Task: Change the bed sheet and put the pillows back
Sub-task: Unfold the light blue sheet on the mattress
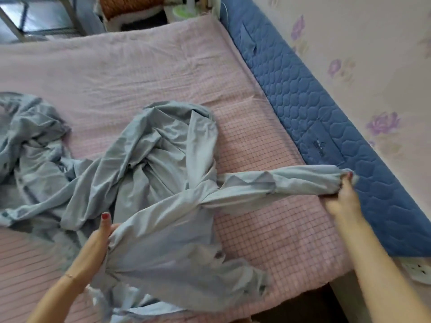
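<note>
- The fingers of the right hand (341, 197) are curled round a bunched end of the crumpled pale grey-blue cotton bed sheet (149, 173), pulling it taut toward the wall side of the bed; the left hand (102, 231) grips a gathered fold nearer the person, thumb up.
- The sheet lies in a loose twisted heap across the middle and left of the pink checked quilted mattress pad (268, 224), with one rope-like stretch running between the hands.
- It looks light, soft and limp: it should sag, twist and tangle rather than keep any shape, so corners or hems are probably the best hold for spreading it flat.
- Its puckered edge suggests elastic, perhaps a fitted sheet, though the blur leaves that uncertain.
- Beyond the pad, a dark blue quilted padded panel (310, 108) runs along the floral wallpapered wall (373, 66).
- No pillows can be made out.
- The sheet's left part is cut off by the frame, and the furniture beyond the bed's far end is too blurred to identify.
</note>
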